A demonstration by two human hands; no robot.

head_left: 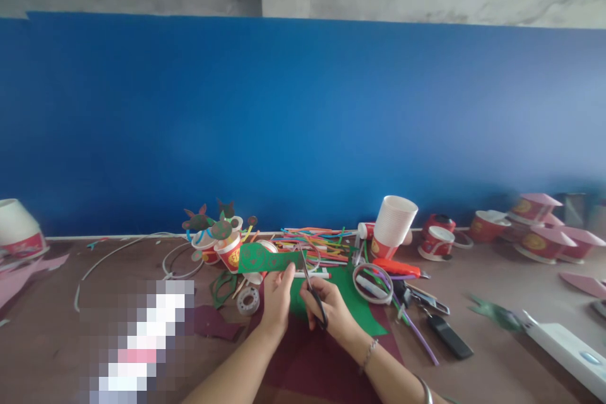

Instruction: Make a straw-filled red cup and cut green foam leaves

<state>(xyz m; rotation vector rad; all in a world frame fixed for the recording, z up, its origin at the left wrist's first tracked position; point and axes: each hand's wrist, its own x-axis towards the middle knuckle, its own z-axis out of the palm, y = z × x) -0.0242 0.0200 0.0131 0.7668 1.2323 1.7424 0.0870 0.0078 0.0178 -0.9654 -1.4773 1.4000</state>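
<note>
A: Item one, the hands. We log the left hand (277, 297) at centre near, its grip pinching the right end of a green paper strip (262, 260). The strip runs out to the left, held above the worktop (473, 303).

B: Item two. We list the right hand (331, 306) just right of the left one, fingers threaded through the handles of the scissors (312, 293). That grip is closed round the handles. The blades point away and meet the strip at its right end; whether they are parted we cannot tell.

A: Item three, beneath the hands. We note a green sheet (350, 297) lying on a maroon sheet (312, 360), both flat on the worktop.

B: Item four, far centre. We count a heap of coloured strips (317, 243), and to its left red paper cups with flower shapes (215, 233) standing in them.

A: Item five, right of centre. We enter a stack of white cups (392, 222) lying tilted, a clear hoop (372, 283) just right of the hands, an orange cutter (398, 267) behind it, and a black phone (449, 336) nearer.

B: Item six. We add a tape roll (248, 300) left of the left hand, and more red cups (540, 237) at far right against the blue wall (303, 120).
</note>
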